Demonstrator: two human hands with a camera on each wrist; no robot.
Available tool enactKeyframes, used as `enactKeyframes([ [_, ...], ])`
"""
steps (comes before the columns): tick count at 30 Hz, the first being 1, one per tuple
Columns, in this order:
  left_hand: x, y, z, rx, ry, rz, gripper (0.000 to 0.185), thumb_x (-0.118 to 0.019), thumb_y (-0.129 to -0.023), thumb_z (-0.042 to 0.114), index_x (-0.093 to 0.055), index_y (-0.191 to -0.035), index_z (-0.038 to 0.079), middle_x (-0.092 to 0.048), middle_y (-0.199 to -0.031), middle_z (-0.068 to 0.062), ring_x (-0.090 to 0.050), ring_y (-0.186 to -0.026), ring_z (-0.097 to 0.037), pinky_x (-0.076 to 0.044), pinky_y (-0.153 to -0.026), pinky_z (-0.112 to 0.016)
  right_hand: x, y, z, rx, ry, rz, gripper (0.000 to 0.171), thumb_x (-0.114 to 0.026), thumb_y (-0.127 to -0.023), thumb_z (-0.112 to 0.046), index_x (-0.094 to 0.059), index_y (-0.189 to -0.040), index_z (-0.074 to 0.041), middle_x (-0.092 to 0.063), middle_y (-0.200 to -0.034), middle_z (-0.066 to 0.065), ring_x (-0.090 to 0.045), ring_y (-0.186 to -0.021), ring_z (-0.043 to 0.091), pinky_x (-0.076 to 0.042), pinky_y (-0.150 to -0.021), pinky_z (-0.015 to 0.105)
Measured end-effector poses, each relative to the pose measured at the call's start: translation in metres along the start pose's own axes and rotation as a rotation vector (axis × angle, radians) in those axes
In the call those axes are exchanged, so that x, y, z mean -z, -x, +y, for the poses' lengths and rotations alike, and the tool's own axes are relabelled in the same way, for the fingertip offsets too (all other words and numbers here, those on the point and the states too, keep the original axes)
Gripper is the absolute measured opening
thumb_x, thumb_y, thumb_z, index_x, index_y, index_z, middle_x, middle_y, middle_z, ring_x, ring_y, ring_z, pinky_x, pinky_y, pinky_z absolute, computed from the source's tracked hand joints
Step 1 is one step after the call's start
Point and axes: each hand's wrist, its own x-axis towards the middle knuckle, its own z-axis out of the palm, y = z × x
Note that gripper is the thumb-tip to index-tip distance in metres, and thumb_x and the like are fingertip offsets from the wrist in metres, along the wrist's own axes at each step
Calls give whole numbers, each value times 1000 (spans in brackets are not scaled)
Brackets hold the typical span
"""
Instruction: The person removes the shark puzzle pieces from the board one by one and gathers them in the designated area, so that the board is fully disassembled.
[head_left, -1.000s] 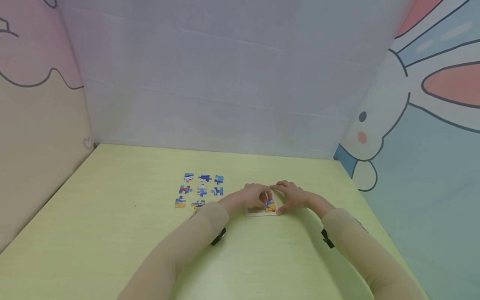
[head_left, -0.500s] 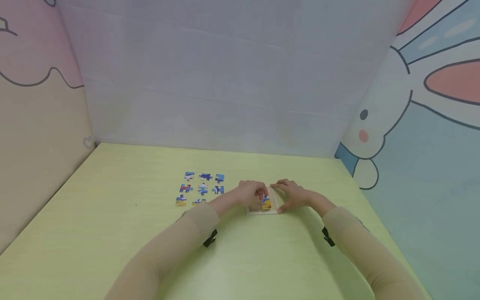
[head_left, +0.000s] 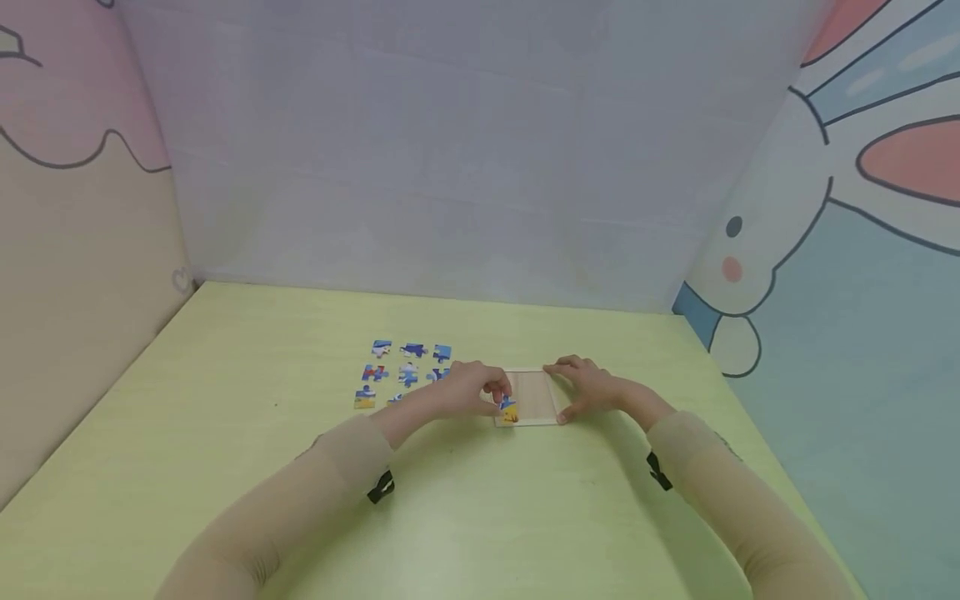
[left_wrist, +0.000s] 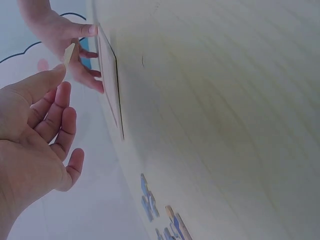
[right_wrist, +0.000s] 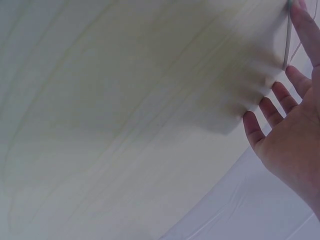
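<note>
My left hand (head_left: 471, 390) holds a blue-and-yellow jigsaw piece (head_left: 508, 410) over the left part of a shallow wooden puzzle tray (head_left: 537, 397). In the left wrist view, the thumb and index finger pinch this jigsaw piece (left_wrist: 70, 54), seen edge-on, while the other fingers curl loosely. My right hand (head_left: 589, 390) is at the tray's right side, thumb at the near corner and index finger at the far corner. In the right wrist view, the right hand's fingers (right_wrist: 270, 111) are spread, with tips at the table surface beyond the tray edge (right_wrist: 287, 40).
Several loose jigsaw pieces (head_left: 408, 374) lie in rows on the pale yellow table (head_left: 480, 517), left of the tray. My left forearm partly covers the nearest row. A grey-white wall (head_left: 450, 150) stands behind the table, with painted panels at both sides.
My left hand has moved left with the jigsaw piece, from the tray's right side to its left side, uncovering the tray's bare wood. The right hand stays at the tray's edge.
</note>
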Motion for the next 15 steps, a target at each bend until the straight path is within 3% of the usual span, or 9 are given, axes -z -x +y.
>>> enactKeyframes([
  [6, 12, 18, -11, -19, 4, 3, 20, -71, -84, 19, -65, -103, 19, -62, -86, 14, -60, -97, -14, -29, -96, -49, 1, 0, 0, 2, -5, -15, 93, -76, -74, -48, -31, -148, -16, -26, -149, 20, -25, -134, 44, -25, -100, 67],
  [15, 26, 38, -39, -5, 47, 17, 22, -69, -86, 16, -63, -107, 18, -62, -94, 11, -58, -98, -10, -44, -90, -35, 2, 2, -2, 28, -21, -5, 92, -77, -74, -45, -32, -147, -12, -27, -148, 22, -26, -133, 45, -26, -98, 68],
])
